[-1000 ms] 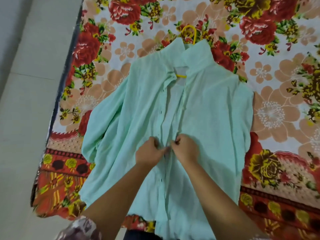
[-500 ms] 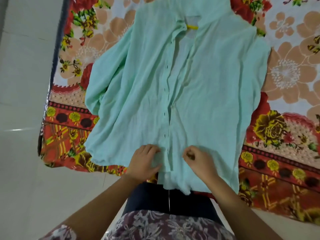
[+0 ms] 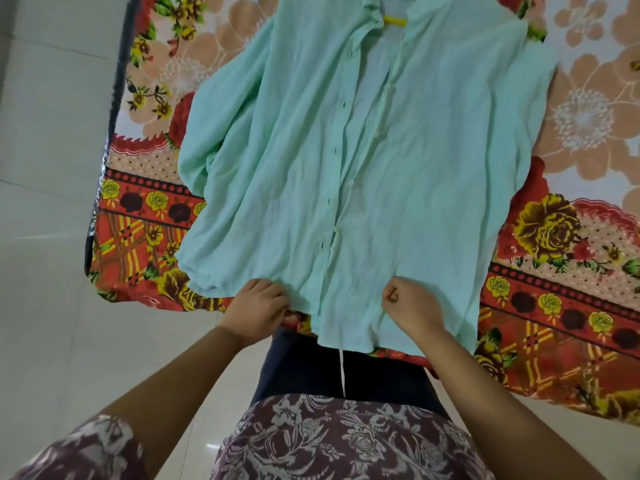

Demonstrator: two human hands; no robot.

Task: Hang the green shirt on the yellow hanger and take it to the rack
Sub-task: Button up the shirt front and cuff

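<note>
The pale green shirt lies spread front-up on the bed, buttoned part of the way, its hem hanging over the near edge. A short piece of the yellow hanger shows inside the open collar; the remainder is hidden under the cloth and past the top edge. My left hand pinches the hem left of the button line. My right hand is closed in a fist on the hem right of the button line. The rack is not in view.
The shirt rests on a bed covered by a red, orange and peach floral sheet. White tiled floor runs along the bed's left side and near edge. My dark trousers and patterned top fill the bottom of the view.
My hands went from the middle of the button line down to the hem and spread apart. The view tilted down, so the collar and hanger hook slid off the top.
</note>
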